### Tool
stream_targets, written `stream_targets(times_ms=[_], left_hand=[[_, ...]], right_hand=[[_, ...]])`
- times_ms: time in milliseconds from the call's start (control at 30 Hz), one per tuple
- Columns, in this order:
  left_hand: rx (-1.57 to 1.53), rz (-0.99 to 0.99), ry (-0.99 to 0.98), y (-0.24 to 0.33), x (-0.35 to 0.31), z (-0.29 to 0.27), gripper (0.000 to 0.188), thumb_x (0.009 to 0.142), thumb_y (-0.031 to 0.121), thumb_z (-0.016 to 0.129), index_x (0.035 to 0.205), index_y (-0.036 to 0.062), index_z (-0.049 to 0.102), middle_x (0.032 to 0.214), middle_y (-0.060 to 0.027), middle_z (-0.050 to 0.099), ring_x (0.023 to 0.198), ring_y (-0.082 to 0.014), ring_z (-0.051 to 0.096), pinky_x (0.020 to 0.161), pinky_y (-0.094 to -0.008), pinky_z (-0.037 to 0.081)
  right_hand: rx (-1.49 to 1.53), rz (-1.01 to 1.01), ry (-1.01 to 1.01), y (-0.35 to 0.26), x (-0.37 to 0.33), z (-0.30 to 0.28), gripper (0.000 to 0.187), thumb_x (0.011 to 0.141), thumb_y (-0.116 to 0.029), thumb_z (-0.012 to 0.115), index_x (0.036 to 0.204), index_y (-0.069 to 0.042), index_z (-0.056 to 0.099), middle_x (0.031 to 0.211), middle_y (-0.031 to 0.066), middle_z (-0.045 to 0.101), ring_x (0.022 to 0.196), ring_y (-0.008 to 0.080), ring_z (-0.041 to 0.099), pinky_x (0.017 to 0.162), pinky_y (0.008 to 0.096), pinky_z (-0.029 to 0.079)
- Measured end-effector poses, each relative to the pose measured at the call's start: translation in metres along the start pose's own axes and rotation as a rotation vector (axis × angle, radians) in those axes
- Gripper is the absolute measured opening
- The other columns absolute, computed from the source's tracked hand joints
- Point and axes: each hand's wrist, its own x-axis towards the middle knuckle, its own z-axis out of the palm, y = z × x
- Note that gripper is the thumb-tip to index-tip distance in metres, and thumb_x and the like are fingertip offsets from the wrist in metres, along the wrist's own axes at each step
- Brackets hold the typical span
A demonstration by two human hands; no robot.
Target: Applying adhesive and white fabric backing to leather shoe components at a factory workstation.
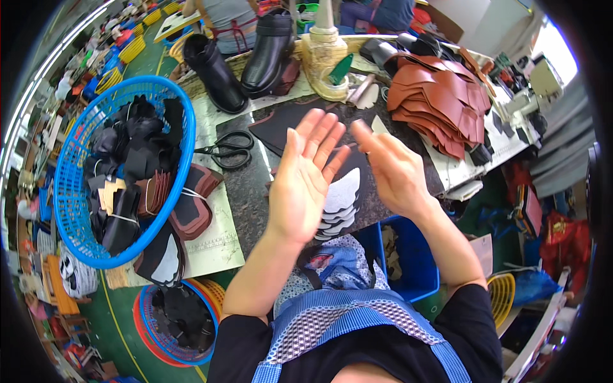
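Both hands are raised over a dark work board (246,198), apart from each other and holding nothing. My left hand (306,175) shows its palm, with the fingers stretched and spread. My right hand (397,171) is to its right, back of the hand up, fingers extended toward the left hand and slightly blurred. Below and between them lies a fanned stack of dark shoe pieces with pale grey patches (340,201). Farther back is a flat black leather piece (274,127), partly hidden by my left hand. Black-handled scissors (233,150) rest left of my left hand.
A blue basket (188,137) of dark leather bundles stands left. Black ankle boots (268,54) and a glue-stained pot (324,54) are at the back. Stacked brown leather pieces (440,102) lie back right. A blue bin (415,290) is below the table edge; another basket (143,313) sits lower left.
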Motion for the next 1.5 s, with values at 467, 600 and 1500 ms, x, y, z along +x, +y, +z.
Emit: stream_targets(times_ms=[467, 600, 1500], left_hand=[[0.482, -0.602, -0.121, -0.05, -0.06, -0.032, 0.037, 0.11, 0.028, 0.045, 0.084, 0.0055, 0.059, 0.056, 0.0016, 0.051, 0.039, -0.007, 0.045, 0.04, -0.023, 0.038], [1.227, -0.08, -0.216, -0.024, -0.051, -0.037, 0.033, 0.103, 0.028, 0.059, 0.079, 0.0045, 0.062, 0.06, -0.0051, 0.061, 0.047, -0.0167, 0.06, 0.046, -0.0306, 0.046], [2.075, 0.873, -0.375, 0.027, 0.111, -0.077, 0.029, 0.083, 0.003, 0.066, 0.111, 0.0039, 0.07, 0.106, -0.0176, 0.074, 0.086, -0.0281, 0.074, 0.072, -0.0375, 0.06]], right_hand=[[0.03, -0.261, -0.654, -0.023, -0.057, -0.05, 0.039, 0.069, -0.012, 0.071, 0.108, -0.009, 0.069, 0.098, 0.0044, 0.058, 0.075, 0.0191, 0.058, 0.061, 0.0339, 0.051], [0.383, 0.02, -0.383, -0.014, -0.069, -0.073, 0.013, 0.081, -0.002, 0.071, 0.09, -0.008, 0.065, 0.091, 0.0057, 0.065, 0.065, 0.0214, 0.058, 0.057, 0.0322, 0.05], [0.117, 0.541, 0.186, 0.095, -0.066, -0.043, 0.023, 0.067, 0.01, 0.072, 0.086, -0.003, 0.068, 0.131, 0.0127, 0.061, 0.12, 0.0269, 0.057, 0.102, 0.0357, 0.043]])
